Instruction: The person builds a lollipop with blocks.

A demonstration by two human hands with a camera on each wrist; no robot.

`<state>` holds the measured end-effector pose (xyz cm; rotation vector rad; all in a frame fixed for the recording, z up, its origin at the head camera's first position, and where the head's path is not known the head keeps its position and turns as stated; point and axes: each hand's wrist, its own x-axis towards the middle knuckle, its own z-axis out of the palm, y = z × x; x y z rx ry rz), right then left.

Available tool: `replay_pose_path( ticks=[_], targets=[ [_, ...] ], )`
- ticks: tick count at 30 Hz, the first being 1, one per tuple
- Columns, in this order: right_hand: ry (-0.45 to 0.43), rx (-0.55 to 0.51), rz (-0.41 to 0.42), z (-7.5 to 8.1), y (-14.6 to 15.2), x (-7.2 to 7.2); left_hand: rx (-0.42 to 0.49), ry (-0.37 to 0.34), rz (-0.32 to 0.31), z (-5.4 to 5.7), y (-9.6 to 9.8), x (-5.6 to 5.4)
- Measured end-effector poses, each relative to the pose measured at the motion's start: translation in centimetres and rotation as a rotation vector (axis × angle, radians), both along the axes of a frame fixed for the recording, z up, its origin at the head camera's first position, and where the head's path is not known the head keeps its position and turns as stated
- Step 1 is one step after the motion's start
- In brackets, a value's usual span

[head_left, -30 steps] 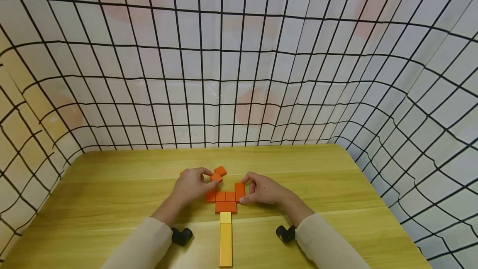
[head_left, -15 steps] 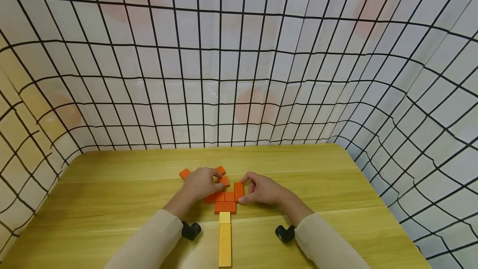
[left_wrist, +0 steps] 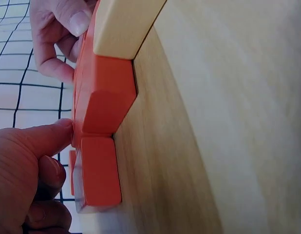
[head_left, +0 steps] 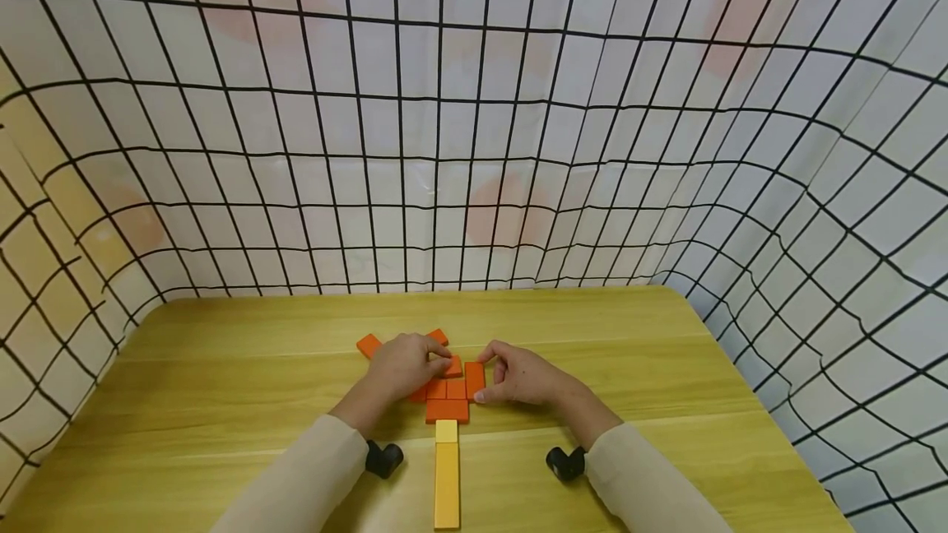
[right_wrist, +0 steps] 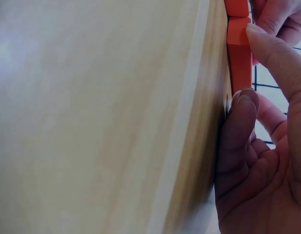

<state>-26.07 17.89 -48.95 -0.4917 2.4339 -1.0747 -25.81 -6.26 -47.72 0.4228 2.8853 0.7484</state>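
In the head view my left hand pinches a small orange block between thumb and fingers, just behind a row of two small orange blocks. My right hand holds a longer orange block at the row's right end, thumb at its near end and index finger at its far end. Another orange block lies crosswise in front of the row. From it a small pale yellow block and a long yellow block run toward me. My left hand partly covers the orange block at the row's left end.
Two loose orange pieces lie farther back: one block left of my left hand, another block behind its fingers. A black mesh rises past the back edge of the wooden table and along both sides.
My left hand has moved right and slightly nearer with the small orange block, bringing it close behind the row. The right hand has stayed on its block.
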Motion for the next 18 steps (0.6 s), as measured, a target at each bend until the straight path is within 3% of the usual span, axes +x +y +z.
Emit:
replay_pose_path(
  ticks=[18],
  targets=[
    [-0.002, -0.003, -0.004, 0.09, 0.04, 0.03, -0.005, 0.011, -0.043, -0.25, 0.41, 0.10]
  ],
)
